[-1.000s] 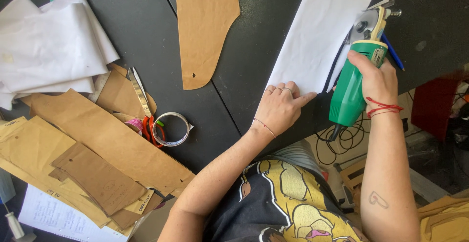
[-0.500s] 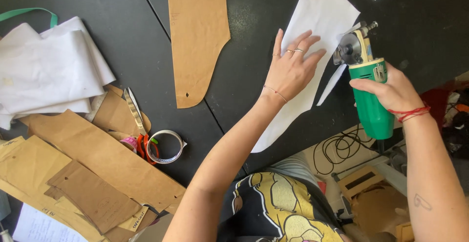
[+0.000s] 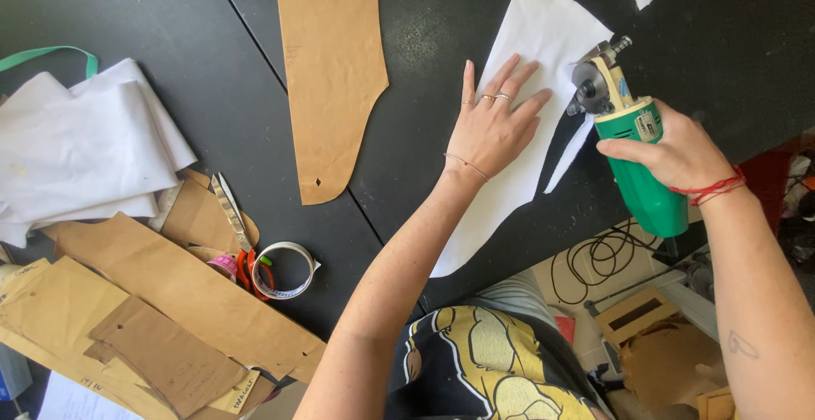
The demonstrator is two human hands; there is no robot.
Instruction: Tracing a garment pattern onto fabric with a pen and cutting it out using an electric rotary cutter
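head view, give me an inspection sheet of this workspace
surface: black table, mostly covered at left.
job's things: white fabric flat under left hand; green cutter in right hand, blade at the fabric's right edge.
clutter: brown patterns, folded white cloth, scissors, tape roll.
grippers: left fingers spread, pressing; right closed round the cutter.
cables: black coil below the table edge.
surroundings: cardboard boxes on the floor.

Matt black table (image 3: 170,13) — on it thin white cloth (image 3: 526,64), smooth brown pattern card (image 3: 331,72), and a glossy green plastic cutter (image 3: 641,161) with metal blade
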